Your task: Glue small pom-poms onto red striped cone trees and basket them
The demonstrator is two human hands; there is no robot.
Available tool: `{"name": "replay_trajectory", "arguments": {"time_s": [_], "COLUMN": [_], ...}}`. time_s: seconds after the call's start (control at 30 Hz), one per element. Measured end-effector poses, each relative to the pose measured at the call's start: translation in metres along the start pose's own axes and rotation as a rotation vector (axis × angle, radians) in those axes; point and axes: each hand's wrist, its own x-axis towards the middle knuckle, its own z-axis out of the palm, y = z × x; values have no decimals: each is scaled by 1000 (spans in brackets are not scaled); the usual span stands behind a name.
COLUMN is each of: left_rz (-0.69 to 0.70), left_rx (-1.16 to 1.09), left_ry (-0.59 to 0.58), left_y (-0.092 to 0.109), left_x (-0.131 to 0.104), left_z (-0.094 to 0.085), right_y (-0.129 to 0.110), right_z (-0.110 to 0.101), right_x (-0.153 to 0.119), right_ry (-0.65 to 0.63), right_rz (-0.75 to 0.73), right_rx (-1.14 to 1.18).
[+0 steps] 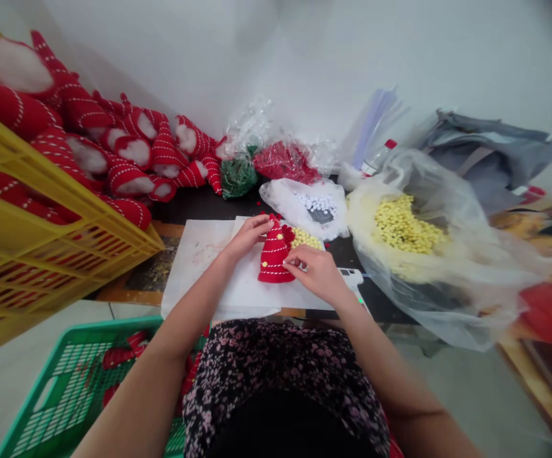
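On the bench (151, 266), the red cone (276, 254) lies upon white paper (199, 254). The left hand (251, 234) steadies its narrow top, fingers curled against it; the right hand (314, 270) pinches thumb and fingers together at its right edge. Yellow pieces (305, 238) sit just beside.

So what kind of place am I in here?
Probably a small craft workshop: stuffed red cones are heaped by the wall, a bag holds many yellow beads or pom-poms, and a yellow crate stands alongside.
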Motion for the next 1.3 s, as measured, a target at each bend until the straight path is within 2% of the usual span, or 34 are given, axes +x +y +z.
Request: {"name": "replay_trajectory", "arguments": {"time_s": [0.13,0.27,0.43,0.5,0.83,0.93,1.07,1.2,1.3], "left_rz": [-3,12,31,24,13,9,0,-14,-11], "left_rx": [4,16,11,16,9,5,-2,-9,-13], "left_ry": [1,-16,-3,5,7,-1,-5,-2,-4], "left_y": [1,2,3,4,3,2,2,2,1], "left_x": [-1,-2,-3,-4,-2,-2,-1,-1,0], "left_z": [1,1,2,3,2,1,0,1,0], "right_y": [4,-10,-27,-26,-12,-11,-5,7,9], "right_z": [4,7,19,23,22,21,16,14,14], "right_x": [-3,1,9,9,0,0,3,8,8], "right_ry": [-10,66,-110,-130,-2,74,206,156,139], "right_rz": [-42,-118,-180,-169,-217,-203,-108,-2,14], "right_rx": [-48,-167,-353,-380,-316,-239,-205,-249,-239]}}
